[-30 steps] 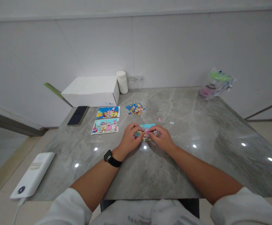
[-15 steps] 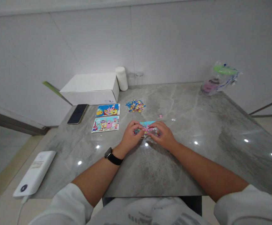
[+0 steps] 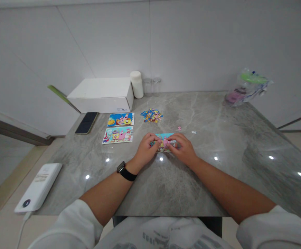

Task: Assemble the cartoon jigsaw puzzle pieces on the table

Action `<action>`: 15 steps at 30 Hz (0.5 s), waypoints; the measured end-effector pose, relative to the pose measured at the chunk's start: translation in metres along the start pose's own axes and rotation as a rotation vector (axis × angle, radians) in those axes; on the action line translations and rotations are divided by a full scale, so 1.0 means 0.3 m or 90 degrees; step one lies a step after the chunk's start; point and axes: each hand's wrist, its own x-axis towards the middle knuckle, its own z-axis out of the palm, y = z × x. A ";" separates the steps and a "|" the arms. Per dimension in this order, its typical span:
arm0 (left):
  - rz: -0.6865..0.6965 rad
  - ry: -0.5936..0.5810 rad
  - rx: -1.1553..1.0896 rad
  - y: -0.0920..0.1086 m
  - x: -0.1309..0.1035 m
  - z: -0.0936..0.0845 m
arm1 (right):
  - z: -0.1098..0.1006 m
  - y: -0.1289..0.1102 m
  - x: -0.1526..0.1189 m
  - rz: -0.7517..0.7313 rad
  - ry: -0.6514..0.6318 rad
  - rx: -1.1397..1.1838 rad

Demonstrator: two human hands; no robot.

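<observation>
A small, colourful cartoon jigsaw puzzle (image 3: pixel 164 136) lies flat on the grey table in front of me, partly covered by my hands. My left hand (image 3: pixel 148 148) has its fingers curled over the left side, thumb and fingertips pressed on the puzzle. From the other side my right hand (image 3: pixel 183 148) closes its thumb and fingers around a pink puzzle piece (image 3: pixel 166 141) on the picture; the exact grip is partly hidden. Beyond my right hand lie a loose pink piece (image 3: pixel 179 128) and a pale piece (image 3: pixel 193 132).
A heap of loose puzzle pieces (image 3: pixel 151 115) lies further back. Two cartoon picture cards (image 3: pixel 118 135) and a phone (image 3: pixel 87 122) are at left. Behind stand a white box (image 3: pixel 101 95), a white bottle (image 3: pixel 137 85) and two clear jars (image 3: pixel 156 87). A bagged item (image 3: pixel 246 88) and a power bank (image 3: pixel 39 186) sit near edges.
My right fingertips have drawn slightly back to the right, leaving more of the puzzle's middle visible. My left hand stays nearly in place. The camera view has shifted a little.
</observation>
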 end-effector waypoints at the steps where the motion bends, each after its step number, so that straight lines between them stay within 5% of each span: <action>1: 0.002 0.006 0.009 0.001 0.001 -0.001 | 0.000 0.002 0.001 0.003 0.003 0.001; 15: 0.101 -0.014 0.095 -0.006 -0.008 0.008 | 0.005 0.015 0.002 0.006 -0.011 0.013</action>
